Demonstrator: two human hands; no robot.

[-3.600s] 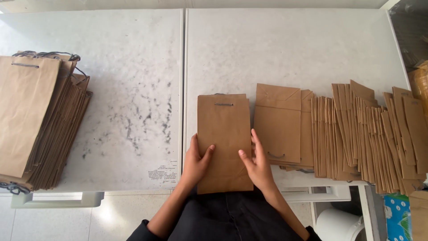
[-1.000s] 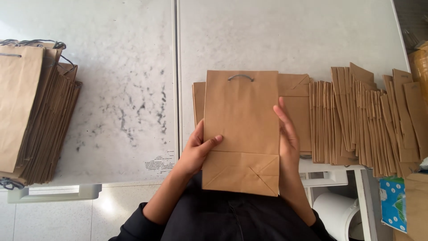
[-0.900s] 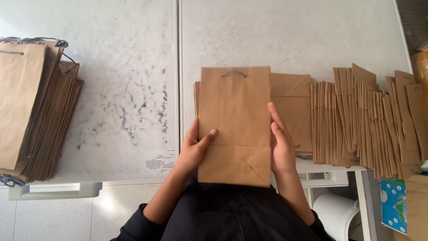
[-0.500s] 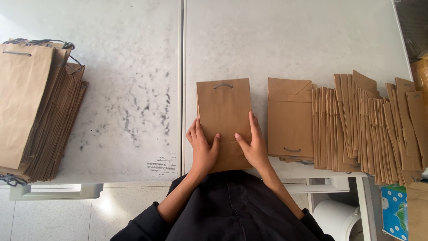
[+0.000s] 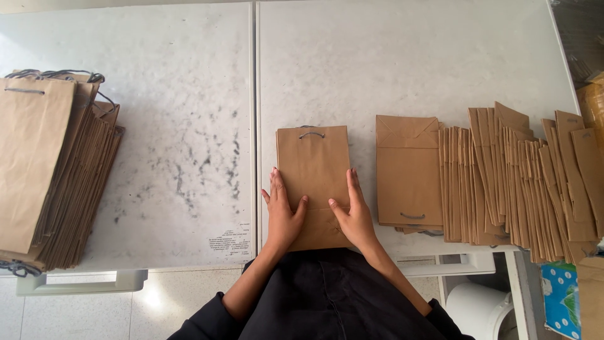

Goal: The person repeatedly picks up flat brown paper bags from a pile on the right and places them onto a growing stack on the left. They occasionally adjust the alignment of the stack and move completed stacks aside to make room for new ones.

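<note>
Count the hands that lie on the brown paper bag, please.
2. The left hand lies flat on the bag at its lower left; the right hand lies flat at its lower right. No other hands show.

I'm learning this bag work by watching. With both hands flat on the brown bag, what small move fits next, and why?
Probably slide the paper bag left toward the stack of bags. It lies flat, cord handle up, under the left hand and right hand. The left stack's bags face likewise; the row of bags on the right lies fanned, its front bag's handle toward the person.
</note>
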